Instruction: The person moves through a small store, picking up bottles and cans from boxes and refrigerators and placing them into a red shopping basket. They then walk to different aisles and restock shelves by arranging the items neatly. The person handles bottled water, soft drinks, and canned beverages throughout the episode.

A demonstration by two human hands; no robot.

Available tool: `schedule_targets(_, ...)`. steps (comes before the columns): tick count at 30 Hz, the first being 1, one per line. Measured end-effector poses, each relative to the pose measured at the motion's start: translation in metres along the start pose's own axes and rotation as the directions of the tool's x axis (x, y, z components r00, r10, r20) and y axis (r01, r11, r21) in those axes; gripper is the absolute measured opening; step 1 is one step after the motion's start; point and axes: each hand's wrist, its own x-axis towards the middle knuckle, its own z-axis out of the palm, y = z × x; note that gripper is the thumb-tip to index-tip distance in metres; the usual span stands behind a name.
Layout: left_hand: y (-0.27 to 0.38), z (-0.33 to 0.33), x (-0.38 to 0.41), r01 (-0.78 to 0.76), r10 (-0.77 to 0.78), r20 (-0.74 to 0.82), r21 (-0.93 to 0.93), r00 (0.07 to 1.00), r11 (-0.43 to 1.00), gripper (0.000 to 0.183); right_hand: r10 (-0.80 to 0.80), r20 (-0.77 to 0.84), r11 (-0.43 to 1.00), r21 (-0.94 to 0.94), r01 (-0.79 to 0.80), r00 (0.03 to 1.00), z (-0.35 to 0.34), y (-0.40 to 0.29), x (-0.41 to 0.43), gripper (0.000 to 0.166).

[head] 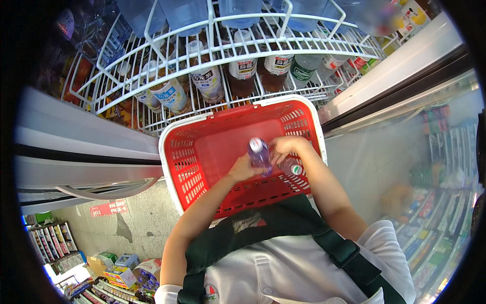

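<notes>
A red plastic shopping basket (235,131) with a white rim is in front of me, below the fridge shelf. Over its inside, my left hand (240,169) grips a purple-tinted bottle (260,156) whose white cap faces up at me. Close to the right of that bottle is my right hand (286,146), its fingers bent downward. Just under these fingers a second clear bottle (289,166), with a green and white cap, lies tilted against the basket's right side. Whether my right fingers grip either bottle is not plain.
White wire shelves (197,68) hold upright drink bottles, among them oolong tea bottles (243,68) and a green-labelled bottle (302,72). A door frame (91,133) stands at left, a glass door (379,163) at right. Cartons (119,275) sit on the floor behind, lower left.
</notes>
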Motion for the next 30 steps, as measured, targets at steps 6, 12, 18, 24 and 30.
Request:
schedule_targets(6,0.015,-0.031,-0.013,0.115,-0.107,-0.16,0.045,0.981,0.992,0.086,-0.341,-0.073,0.827,-0.498,0.262,0.937,0.023,0.002,0.028,0.085)
schedule_targets(12,0.071,-0.037,-0.051,0.08,-0.077,0.026,-0.109,0.997,0.991,0.079,-0.223,0.326,0.916,-0.251,0.311,0.919,0.043,-0.045,-0.033,0.081)
schedule_targets(18,0.164,-0.052,-0.091,-0.064,0.07,0.009,-0.301,0.997,0.951,0.079,-0.45,0.454,0.856,-0.028,0.516,0.769,0.061,-0.071,-0.06,0.09)
schedule_targets(24,0.222,-0.059,-0.131,-0.215,0.309,-0.281,0.321,0.908,0.922,0.075,-0.7,0.222,0.633,-0.247,0.734,0.679,0.1,-0.127,-0.119,0.082)
schedule_targets(30,0.322,-0.049,-0.161,0.143,0.327,-0.607,0.596,0.725,0.79,0.093,-0.916,-0.167,0.382,-0.636,0.67,0.365,0.15,-0.169,-0.174,0.087)
